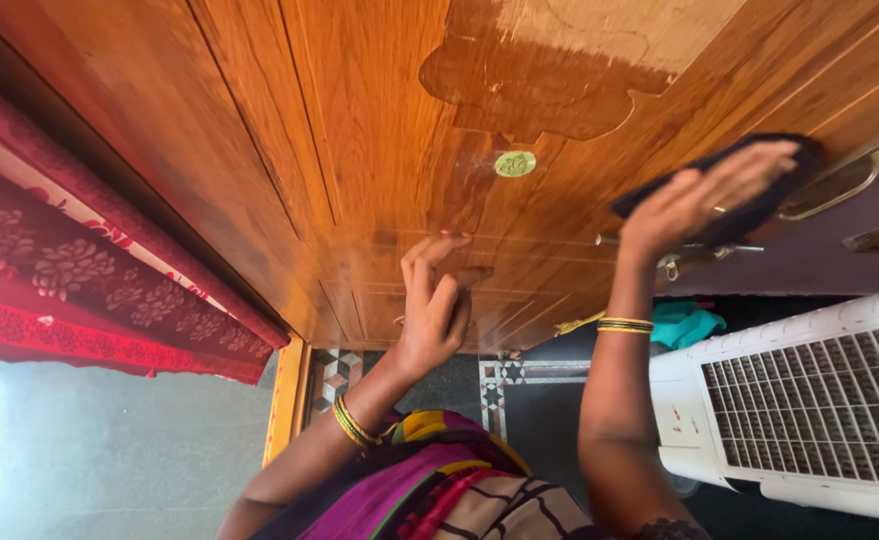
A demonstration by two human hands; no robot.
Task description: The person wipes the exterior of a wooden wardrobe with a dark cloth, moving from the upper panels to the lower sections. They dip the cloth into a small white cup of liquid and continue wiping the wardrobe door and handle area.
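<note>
Glossy carved wooden door (360, 130) fills the view; left hand (438, 305) open, fingers on panel at six o'clock; right hand (705, 195) presses dark folded cloth (760, 190) flat at three o'clock, beside brass handle (845, 180).

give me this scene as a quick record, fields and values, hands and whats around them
left hand: fingers resting on the wooden door, holds nothing
right hand: pressing a dark cloth flat against the door
door handle: metal, beside the cloth
curtain: red, floral, left edge
air cooler: white, lower right
</note>
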